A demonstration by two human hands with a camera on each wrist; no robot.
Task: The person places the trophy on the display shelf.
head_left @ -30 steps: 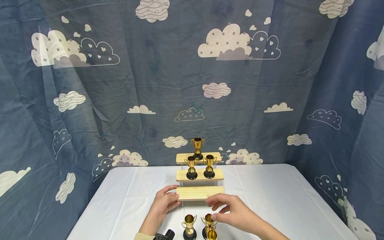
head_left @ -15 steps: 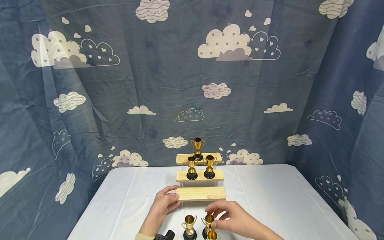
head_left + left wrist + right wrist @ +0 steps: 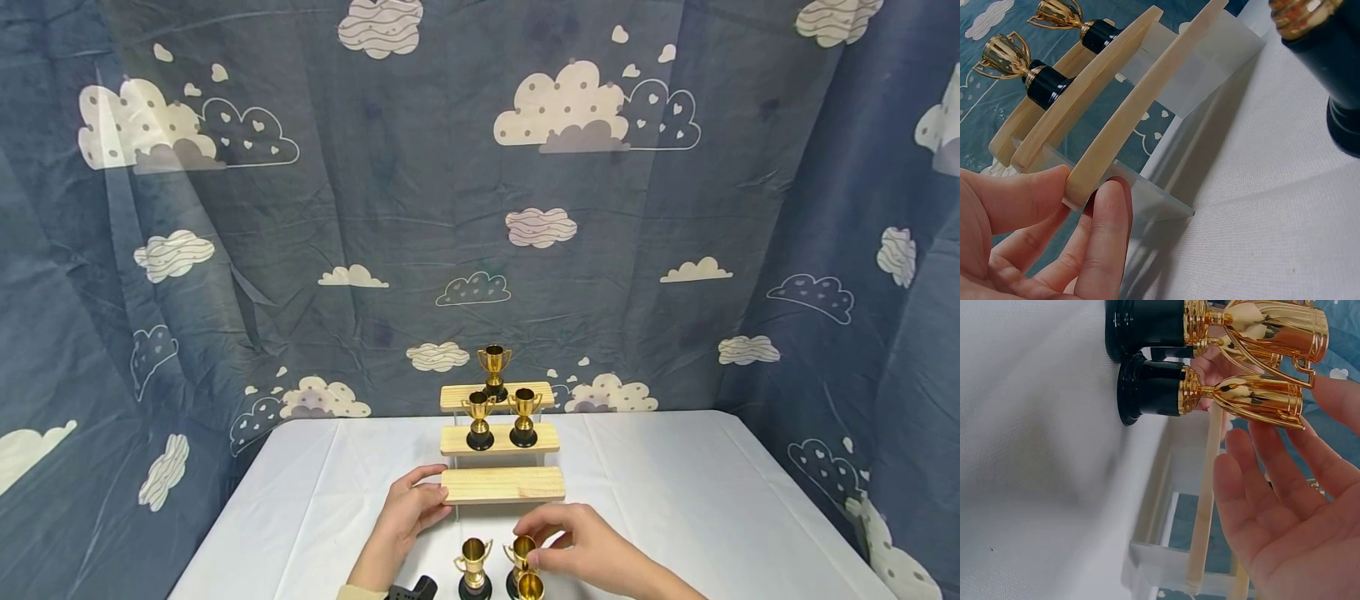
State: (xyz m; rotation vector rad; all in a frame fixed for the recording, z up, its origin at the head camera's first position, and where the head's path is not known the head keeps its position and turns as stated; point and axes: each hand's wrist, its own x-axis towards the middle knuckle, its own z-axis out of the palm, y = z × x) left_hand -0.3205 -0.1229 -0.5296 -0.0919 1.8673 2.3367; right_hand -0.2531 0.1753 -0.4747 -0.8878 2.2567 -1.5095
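My left hand (image 3: pixel 403 515) pinches the left end of the lowest wooden board (image 3: pixel 502 485) of a three-step display stand; the left wrist view shows thumb above and fingers below that board (image 3: pixel 1138 112). My right hand (image 3: pixel 581 546) holds a small gold trophy (image 3: pixel 1260 399) with a black base by its cup, thumb on one side and fingers on the other. The trophy stands upright on the white cloth. Another trophy (image 3: pixel 530 587) stands just in front, partly hiding it. To the left is a further trophy (image 3: pixel 473 567).
Two trophies stand on the middle board (image 3: pixel 501 437), and one trophy (image 3: pixel 494 367) on the top board. Clear side panels (image 3: pixel 1154 194) support the boards. White cloth covers the table (image 3: pixel 660 492); a cloud-patterned curtain (image 3: pixel 420 192) hangs behind and at the sides.
My right hand has moved down from beside the lowest board's right end to the trophy's cup and closed on it. My left hand has stayed on the board.
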